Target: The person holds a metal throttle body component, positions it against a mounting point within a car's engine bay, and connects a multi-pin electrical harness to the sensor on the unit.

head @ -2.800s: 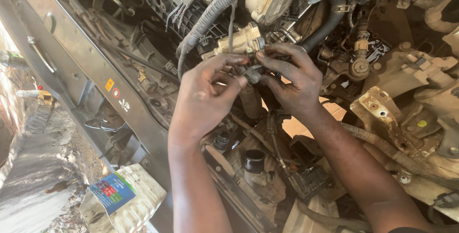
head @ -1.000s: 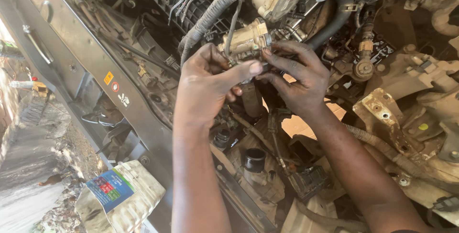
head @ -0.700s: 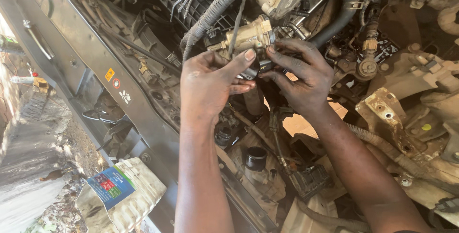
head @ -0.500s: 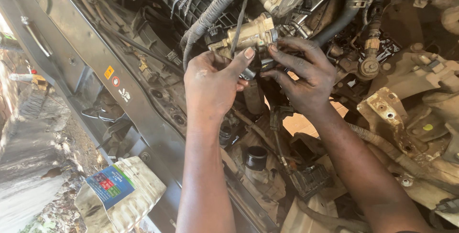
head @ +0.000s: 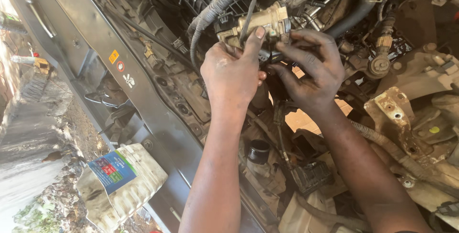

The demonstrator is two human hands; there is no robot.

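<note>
Connector (head: 267, 55) pinched from both sides: left hand (head: 233, 72) clamped on it, thumb up against metal housing (head: 260, 22); right hand (head: 313, 72) closed alongside, steadying.

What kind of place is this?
Likely an outdoor or roadside car repair spot: both hands, left hand and right hand, work on a metal part in an open engine bay, with a grimy plastic jug on littered ground beside it.

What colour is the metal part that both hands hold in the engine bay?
The metal part is dull tan-gold, dirty. The head view, the only one, shows it.
</note>
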